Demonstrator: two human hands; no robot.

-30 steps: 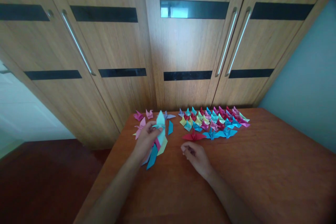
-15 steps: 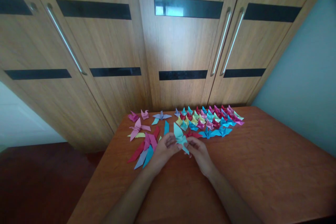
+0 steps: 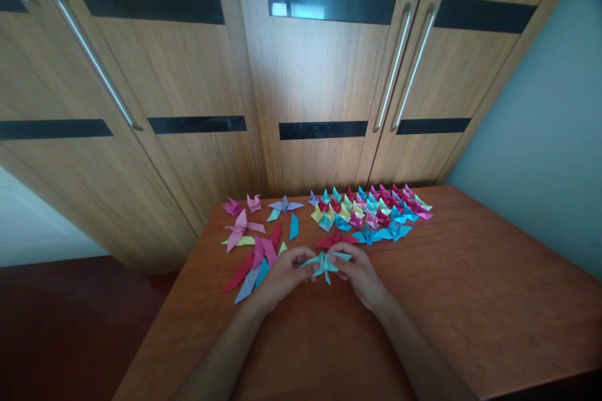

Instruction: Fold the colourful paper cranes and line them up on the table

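Between my two hands is a pale turquoise origami crane [image 3: 324,265], its wings spread to both sides and a narrow point hanging down. My left hand [image 3: 292,274] pinches the left wing between thumb and fingers. On the other wing, my right hand [image 3: 353,267] has a similar pinch. Just beyond the fingers a red folded paper crane [image 3: 337,239] lies on the table. Left of my left hand is a loose pile of folded paper pieces, among them a red strip [image 3: 239,272], a lilac strip [image 3: 247,286] and a magenta piece [image 3: 264,252].
Rows of small colourful paper cranes [image 3: 371,208] stand at the back of the brown table [image 3: 423,319]. Blue cranes [image 3: 382,234] lie in front of them. A lilac crane [image 3: 285,204] and a pink crane [image 3: 242,229] lie back left. A wooden wardrobe [image 3: 310,75] rises behind.
The turquoise crane was held upright lengthwise; now it is turned with its wings out sideways and sits slightly lower. Both hands have shifted with it. The camera view has moved a little.
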